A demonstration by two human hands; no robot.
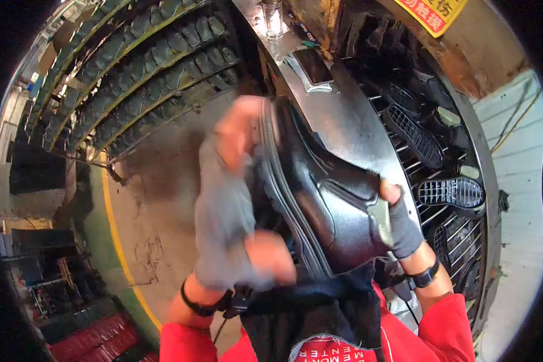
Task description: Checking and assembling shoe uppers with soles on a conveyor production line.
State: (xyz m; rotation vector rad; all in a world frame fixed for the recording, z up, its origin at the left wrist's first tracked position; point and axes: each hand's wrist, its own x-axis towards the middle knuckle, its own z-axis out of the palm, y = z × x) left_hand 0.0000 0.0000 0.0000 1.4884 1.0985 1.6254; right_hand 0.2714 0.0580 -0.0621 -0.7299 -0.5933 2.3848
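Black leather boot, tilted; right hand pinches collar, apparently for steadiness; left hand blurred beside sole, finger grip cannot be told.

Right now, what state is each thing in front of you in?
Black boot: held up, sole facing left, toe pointing away.
Right hand: gripping the boot's collar.
Left hand: beside the sole, blurred; contact unclear.
Black outsoles: lying tread-up.
Dark slab: flat on white papers.
Clear glass: upright.
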